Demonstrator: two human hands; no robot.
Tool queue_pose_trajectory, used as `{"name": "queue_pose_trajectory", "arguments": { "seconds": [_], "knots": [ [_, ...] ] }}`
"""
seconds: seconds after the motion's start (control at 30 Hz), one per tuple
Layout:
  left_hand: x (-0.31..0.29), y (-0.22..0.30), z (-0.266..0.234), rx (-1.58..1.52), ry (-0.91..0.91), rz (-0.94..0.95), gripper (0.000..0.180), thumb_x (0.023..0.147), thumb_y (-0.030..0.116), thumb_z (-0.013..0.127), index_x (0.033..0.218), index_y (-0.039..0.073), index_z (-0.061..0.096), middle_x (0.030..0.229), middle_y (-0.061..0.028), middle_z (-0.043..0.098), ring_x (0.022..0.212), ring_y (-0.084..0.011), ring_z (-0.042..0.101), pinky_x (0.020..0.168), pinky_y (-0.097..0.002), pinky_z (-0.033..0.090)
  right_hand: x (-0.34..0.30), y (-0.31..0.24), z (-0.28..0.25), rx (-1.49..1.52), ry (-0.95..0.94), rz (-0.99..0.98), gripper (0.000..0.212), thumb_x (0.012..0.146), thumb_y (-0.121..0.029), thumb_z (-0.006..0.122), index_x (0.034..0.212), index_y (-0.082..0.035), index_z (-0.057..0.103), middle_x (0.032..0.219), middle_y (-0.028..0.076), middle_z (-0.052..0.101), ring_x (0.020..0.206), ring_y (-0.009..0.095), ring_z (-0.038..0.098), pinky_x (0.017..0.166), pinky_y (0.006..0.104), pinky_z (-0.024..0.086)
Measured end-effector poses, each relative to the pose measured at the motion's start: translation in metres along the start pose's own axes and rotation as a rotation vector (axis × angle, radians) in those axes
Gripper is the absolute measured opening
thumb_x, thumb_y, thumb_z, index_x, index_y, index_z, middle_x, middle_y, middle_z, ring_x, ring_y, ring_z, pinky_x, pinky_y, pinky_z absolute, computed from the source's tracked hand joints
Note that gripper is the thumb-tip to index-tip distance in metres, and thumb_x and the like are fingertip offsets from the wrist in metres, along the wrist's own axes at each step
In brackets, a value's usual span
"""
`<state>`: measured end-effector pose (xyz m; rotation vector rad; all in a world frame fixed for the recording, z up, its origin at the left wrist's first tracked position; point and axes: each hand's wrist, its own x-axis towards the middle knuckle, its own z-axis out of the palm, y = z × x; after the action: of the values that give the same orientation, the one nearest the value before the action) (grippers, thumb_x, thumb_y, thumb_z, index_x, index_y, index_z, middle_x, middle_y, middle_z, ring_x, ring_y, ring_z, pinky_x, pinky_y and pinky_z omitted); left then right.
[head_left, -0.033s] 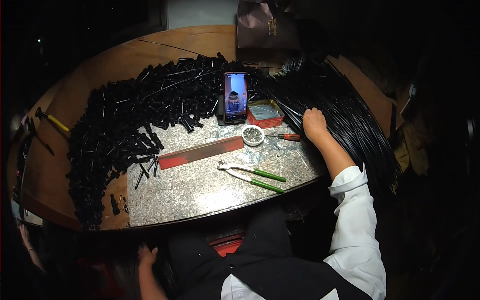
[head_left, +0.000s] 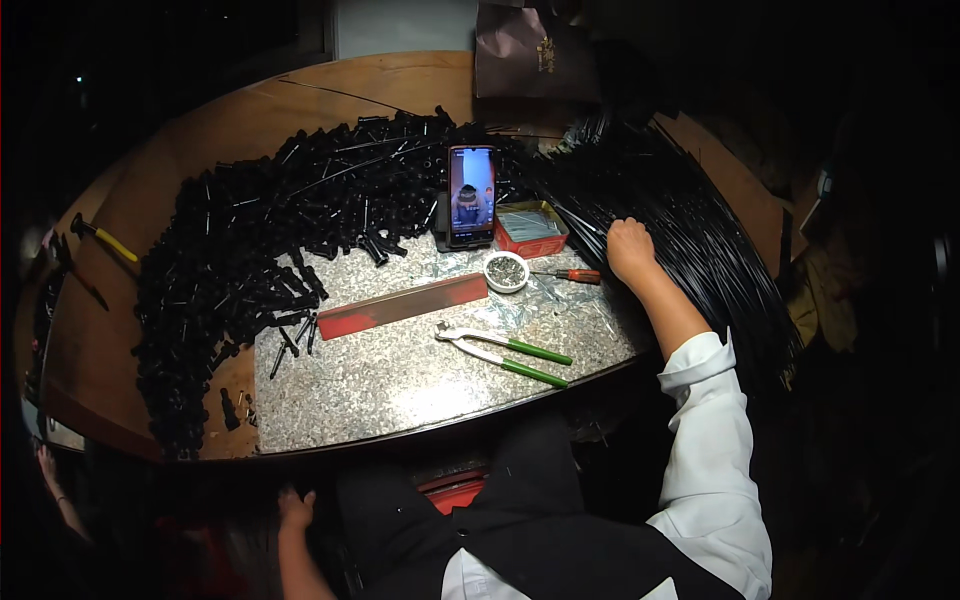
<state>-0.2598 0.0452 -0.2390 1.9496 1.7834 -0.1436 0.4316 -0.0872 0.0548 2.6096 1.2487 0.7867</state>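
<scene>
My right hand (head_left: 630, 248) rests on a bundle of long thin black rods (head_left: 690, 240) at the right of the table. Its fingers are curled closed; what lies inside them, if anything, is hidden. Just left of that hand are a red-handled screwdriver (head_left: 578, 275) and a red box (head_left: 535, 235) of thin pale strips. Below the table edge, in dim light, hangs my left hand (head_left: 297, 508), thumb apart from the fingers, with nothing visible in it. Green-handled pincers (head_left: 515, 360) lie on the speckled slab (head_left: 350, 400), in front of a long reddish bar (head_left: 402, 304).
A heap of small black parts (head_left: 290, 200) covers the table's left and back. A propped phone (head_left: 471, 195) stands behind a white bowl (head_left: 506, 271) of small metal bits. A yellow-handled hammer (head_left: 105, 240) lies far left. Another person's hand (head_left: 47, 466) shows at the left edge.
</scene>
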Motion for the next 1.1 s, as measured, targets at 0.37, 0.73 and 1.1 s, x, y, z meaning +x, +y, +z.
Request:
{"name": "queue_pose_trajectory", "arguments": {
  "seconds": [0.37,0.73,1.1],
  "knots": [
    [-0.038,0.107,-0.018,-0.245,0.145,0.347,0.05,0.086,0.037,0.063,0.083,-0.013,0.057,0.091,-0.0362,0.058,0.09,-0.0509,0.056,0.078,-0.0516,0.045,-0.003,0.017,-0.015,0.257,-0.054,0.157,0.02,0.083,-0.012,0.061,0.095,0.003,0.062,0.104,0.021,0.061,0.098,0.037,0.06,0.084,0.0443,0.049],
    [-0.082,0.139,0.01,-0.154,0.108,0.541,0.069,0.087,0.037,0.06,0.135,-0.006,0.036,0.138,-0.0339,0.032,0.133,-0.0482,0.024,0.111,-0.0533,0.018,0.012,0.039,-0.04,0.377,-0.106,0.263,0.029,0.09,-0.024,0.059,0.098,0.003,0.063,0.108,0.02,0.06,0.105,0.036,0.057,0.086,0.0444,0.047],
    [-0.096,0.145,0.001,0.042,0.017,0.616,0.07,0.085,0.047,0.059,0.139,0.007,0.038,0.141,-0.0298,0.031,0.136,-0.0474,0.018,0.109,-0.0613,0.011,0.029,0.069,-0.11,0.318,-0.394,0.116,0.039,0.084,-0.031,0.067,0.101,0.005,0.065,0.105,0.024,0.064,0.1,0.038,0.062,0.086,0.0431,0.05]
  ]
}}
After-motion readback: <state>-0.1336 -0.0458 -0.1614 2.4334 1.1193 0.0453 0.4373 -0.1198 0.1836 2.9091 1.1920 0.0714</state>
